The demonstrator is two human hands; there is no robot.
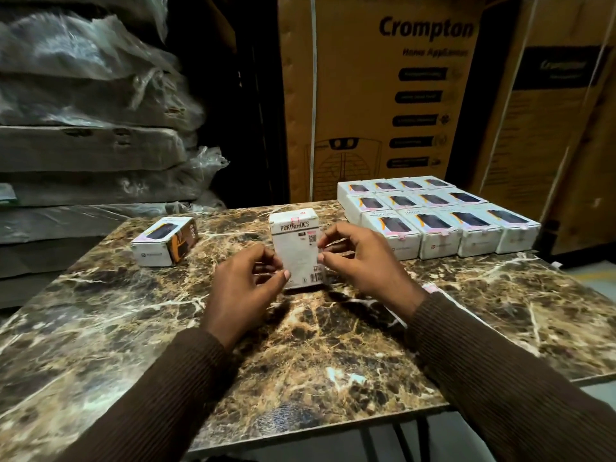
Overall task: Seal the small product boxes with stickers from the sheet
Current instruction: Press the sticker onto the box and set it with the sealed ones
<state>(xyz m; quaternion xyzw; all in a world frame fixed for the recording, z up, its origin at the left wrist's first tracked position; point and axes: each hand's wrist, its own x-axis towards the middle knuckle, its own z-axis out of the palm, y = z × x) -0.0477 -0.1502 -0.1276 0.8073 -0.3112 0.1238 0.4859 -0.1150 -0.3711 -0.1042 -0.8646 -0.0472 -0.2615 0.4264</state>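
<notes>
Only 1 view here, the head camera looking down at a marble-pattern tabletop [333, 345].

Dead center there's a small white box [298, 250] standing upright on its end, with the printed back and barcode facing the camera. Its top flap has what looks like a pink sticker on it, though it's a bit blurry. The box sits right between the 2 hands. The left hand [245, 288] is on the box's left side, fingers curled in, with the thumb tip touching the lower left of the front face. The right hand [361, 261] is on the box's right edge, with the fingertips pinching it about halfway up. So both hands have hold of the same box, and it stands on the tabletop, not lifted as far as I can tell. Both arms are in brown ribbed sleeves.

Off to the left, well apart from the hands, another box [165, 241] lies on its side with an orange and black panel showing. To the right rear there's a block of matching boxes [433, 216] lying flat and packed touching each other in 3 rows, and the front ones have small pink stickers over their flap edges.

Peeking out just behind the right wrist is a bit of the sticker sheet [430, 289], mostly hidden by the arm.

Behind the tabletop there's a big cardboard carton [376, 95] marked Crompton, and plastic-wrapped stacks [90, 111] on the left.
</notes>
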